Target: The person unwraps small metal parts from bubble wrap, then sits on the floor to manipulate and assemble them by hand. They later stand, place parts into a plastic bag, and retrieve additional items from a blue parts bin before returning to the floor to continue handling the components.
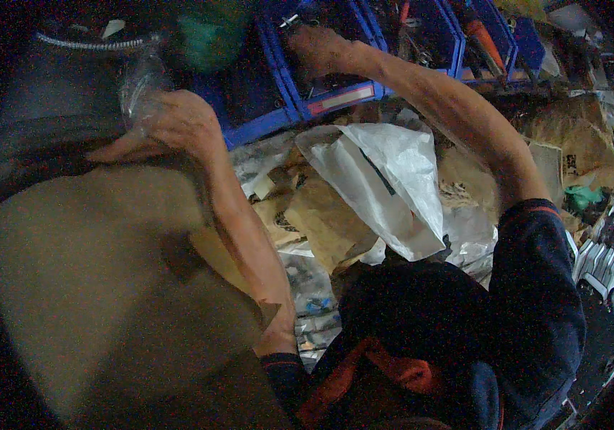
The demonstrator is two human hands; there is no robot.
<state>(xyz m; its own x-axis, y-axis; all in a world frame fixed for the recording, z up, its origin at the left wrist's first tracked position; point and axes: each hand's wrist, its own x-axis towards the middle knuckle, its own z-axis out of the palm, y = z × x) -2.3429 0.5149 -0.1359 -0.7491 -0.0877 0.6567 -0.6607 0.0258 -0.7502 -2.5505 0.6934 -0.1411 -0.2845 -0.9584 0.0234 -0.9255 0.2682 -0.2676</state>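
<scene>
My left hand [178, 125] is at the upper left, closed on a crumpled clear plastic bag [138, 89]; one finger stretches out to the left. My right arm reaches up and across, and my right hand [321, 51] is inside a blue open-front bin [278, 64]. Its fingers are lost in the shadow there. Just above them shows a small shiny metal piece [289, 21], and I cannot tell whether the hand touches it.
More blue bins [429, 39] stand to the right, one with an orange-handled tool [486, 46]. Below lie a white plastic sack [393, 179], brown paper bags [328, 215] and a green scrap [583, 196]. A large brown cardboard surface [106, 287] fills the lower left.
</scene>
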